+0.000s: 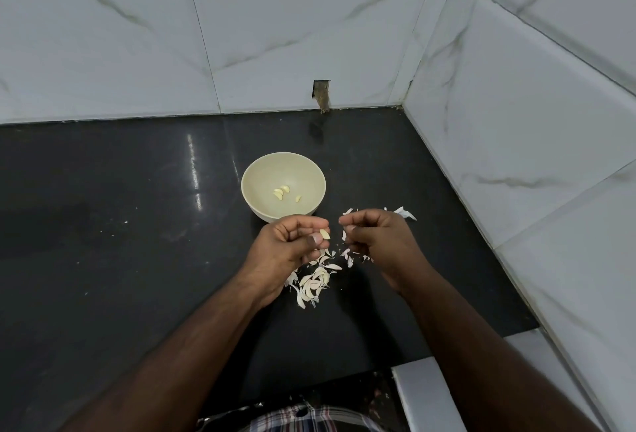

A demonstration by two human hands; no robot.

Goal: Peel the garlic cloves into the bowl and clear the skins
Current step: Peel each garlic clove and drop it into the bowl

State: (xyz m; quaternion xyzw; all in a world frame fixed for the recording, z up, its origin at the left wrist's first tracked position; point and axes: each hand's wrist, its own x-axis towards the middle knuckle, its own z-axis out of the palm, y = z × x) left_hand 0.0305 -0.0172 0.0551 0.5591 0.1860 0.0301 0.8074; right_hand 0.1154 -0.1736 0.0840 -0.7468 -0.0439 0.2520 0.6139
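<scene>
While a peeled clove [325, 234] is pinched between the thumb and fingers [311, 224] of the left hand [292, 242], the right hand [373, 235] is held just beside it with its fingers curled in, and a scrap of skin [343, 234] appears to be pinched at their tips. Both hands are kept low over the bench [120, 225], just in front of the bowl [283, 184], probably so that the clove can be dropped in with a short reach and the skin let fall clear of it. The clove is seen as pale yellow, smooth and bare. Three peeled cloves [283, 191] are lying in the bowl. A heap of papery skins [315, 282] is spread on the bench beneath the hands, with further scraps [406, 214] beyond the right hand.
</scene>
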